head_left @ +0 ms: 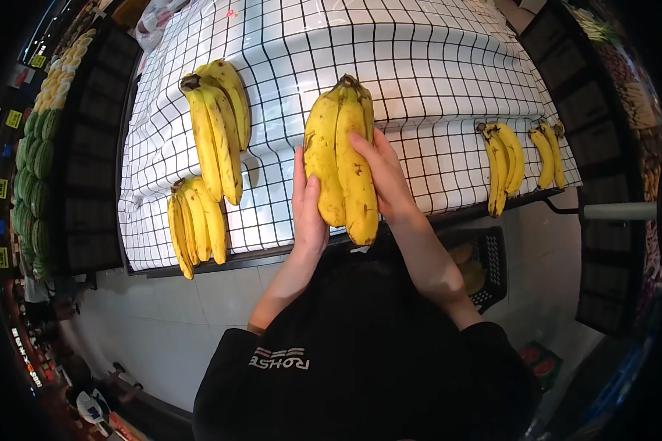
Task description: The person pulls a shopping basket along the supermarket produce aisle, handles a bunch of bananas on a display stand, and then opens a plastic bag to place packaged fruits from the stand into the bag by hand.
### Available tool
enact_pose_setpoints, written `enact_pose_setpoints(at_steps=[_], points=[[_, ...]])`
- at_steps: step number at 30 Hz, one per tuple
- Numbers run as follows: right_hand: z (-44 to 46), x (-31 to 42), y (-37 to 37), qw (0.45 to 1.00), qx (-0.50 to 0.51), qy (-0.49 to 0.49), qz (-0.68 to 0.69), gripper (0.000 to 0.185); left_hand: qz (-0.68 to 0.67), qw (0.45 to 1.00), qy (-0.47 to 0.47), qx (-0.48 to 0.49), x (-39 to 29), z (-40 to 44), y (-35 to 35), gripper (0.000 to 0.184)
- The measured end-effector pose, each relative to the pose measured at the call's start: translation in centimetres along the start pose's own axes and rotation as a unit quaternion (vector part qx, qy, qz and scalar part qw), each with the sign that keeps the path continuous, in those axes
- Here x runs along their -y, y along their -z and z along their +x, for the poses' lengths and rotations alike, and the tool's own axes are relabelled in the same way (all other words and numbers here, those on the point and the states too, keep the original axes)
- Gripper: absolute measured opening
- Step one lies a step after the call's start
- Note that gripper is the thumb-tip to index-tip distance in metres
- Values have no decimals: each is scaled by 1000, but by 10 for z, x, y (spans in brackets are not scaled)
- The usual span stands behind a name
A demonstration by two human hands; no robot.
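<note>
Between my two hands is a bunch of large yellow bananas [338, 162] with brown specks, its dark stem end pointing away from me. My left hand [311, 209] cups the left side low down, thumb against the fruit. Along the right side, my right hand [381, 173] wraps round it with the thumb on top. Left of them lies another large bunch of bananas [217, 132] on the checked cloth, and a smaller bunch [196, 224] sits nearer the table's front edge. Two small bunches, one [502, 165] beside the other [548, 154], rest at the right.
A white cloth with black grid lines [434, 66] covers the table. Below its front edge, right of me, stands a black crate [493, 268] with something yellowish inside. Produce shelves [40, 176] line the left, and more produce [632, 88] is on the right. A metal bar [618, 212] juts in at right.
</note>
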State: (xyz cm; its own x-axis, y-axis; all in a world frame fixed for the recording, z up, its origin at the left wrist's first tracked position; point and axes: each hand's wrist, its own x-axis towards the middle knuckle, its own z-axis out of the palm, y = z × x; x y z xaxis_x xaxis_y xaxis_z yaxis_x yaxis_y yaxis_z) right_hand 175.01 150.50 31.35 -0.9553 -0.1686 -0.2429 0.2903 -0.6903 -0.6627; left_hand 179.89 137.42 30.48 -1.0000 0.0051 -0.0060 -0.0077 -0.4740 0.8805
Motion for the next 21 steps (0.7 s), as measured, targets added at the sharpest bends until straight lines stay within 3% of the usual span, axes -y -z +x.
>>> enact_pose_setpoints(at_steps=[3,5,7,9,15,19,21], points=[[-3,-20,8,999,-21,47,-14,49,23,998,55,-6,5,-12,18,60],[1,-44,26,992,-26,78,-98,53,83,991,101,0,19,-23,35,60],[-3,-56,27,991,-30,71,-112,54,63,992,108,3,27,-31,45,60],[-4,-64,26,989,-37,65,-124,54,134,983,129,-7,29,-35,52,62],[5,-82,31,983,-30,81,-165,56,221,967,122,16,31,-34,63,67],[9,-87,34,967,-50,98,-230,56,208,971,117,19,45,-29,78,70],[10,-87,36,962,-61,106,-242,54,286,954,83,40,49,-26,85,77]])
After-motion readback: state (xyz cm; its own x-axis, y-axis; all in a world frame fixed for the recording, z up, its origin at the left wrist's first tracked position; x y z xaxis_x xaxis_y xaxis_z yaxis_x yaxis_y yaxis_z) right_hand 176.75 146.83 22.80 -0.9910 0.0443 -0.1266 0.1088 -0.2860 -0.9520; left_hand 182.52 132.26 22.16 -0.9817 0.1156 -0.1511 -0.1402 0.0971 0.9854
